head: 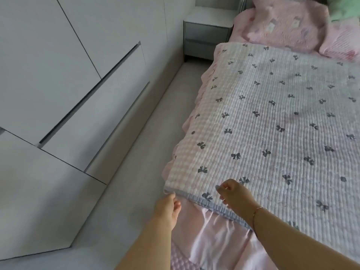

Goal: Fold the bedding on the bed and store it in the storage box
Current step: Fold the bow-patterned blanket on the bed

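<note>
A quilted pale lilac blanket (272, 117) printed with dark bows lies spread flat over the bed, its grey-bound near edge toward me. My left hand (167, 205) pinches the blanket's near left corner at the bed's edge. Just right of it, my right hand (233, 193) hovers over the same near edge with fingers loosely curled and nothing in them. A pink ruffled bed skirt (212, 236) hangs below the blanket. No storage box is in view.
Pink pillows (286, 24) and a green one (344, 8) lie at the head of the bed. A grey nightstand (206, 34) stands beside it. White wardrobe doors (58, 84) line the left wall, leaving a narrow strip of pale floor (136, 172).
</note>
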Motion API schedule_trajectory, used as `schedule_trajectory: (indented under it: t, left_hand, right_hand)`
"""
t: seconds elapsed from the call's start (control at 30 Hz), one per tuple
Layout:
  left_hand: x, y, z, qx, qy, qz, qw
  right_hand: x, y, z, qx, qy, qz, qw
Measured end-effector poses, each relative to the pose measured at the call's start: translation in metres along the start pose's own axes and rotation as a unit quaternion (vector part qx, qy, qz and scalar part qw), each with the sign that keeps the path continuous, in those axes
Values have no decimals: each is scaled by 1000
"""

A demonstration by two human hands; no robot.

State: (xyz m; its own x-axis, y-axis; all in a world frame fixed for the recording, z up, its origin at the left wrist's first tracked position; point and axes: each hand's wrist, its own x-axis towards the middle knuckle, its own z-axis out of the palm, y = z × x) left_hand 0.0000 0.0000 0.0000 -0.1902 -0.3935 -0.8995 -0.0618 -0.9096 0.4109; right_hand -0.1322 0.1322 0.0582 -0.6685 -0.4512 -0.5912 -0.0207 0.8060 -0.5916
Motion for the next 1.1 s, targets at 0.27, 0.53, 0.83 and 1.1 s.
schedule_trajectory:
  t: [0.27,0.53,0.83,1.1]
  left_hand:
    - [51,15,30,-68,-22,-30,997]
    - [34,56,82,377,73,300,873]
    - [-1,4,114,435,-85,455,772]
    - [-16,-5,102,347,-211,360,840]
  right_hand:
    - [28,20,17,0,-9,25,1000]
    - [40,23,0,29,26,-2,999]
    - [57,-12,-21,104,65,-66,990]
    - [79,-36,-28,121,76,-55,988]
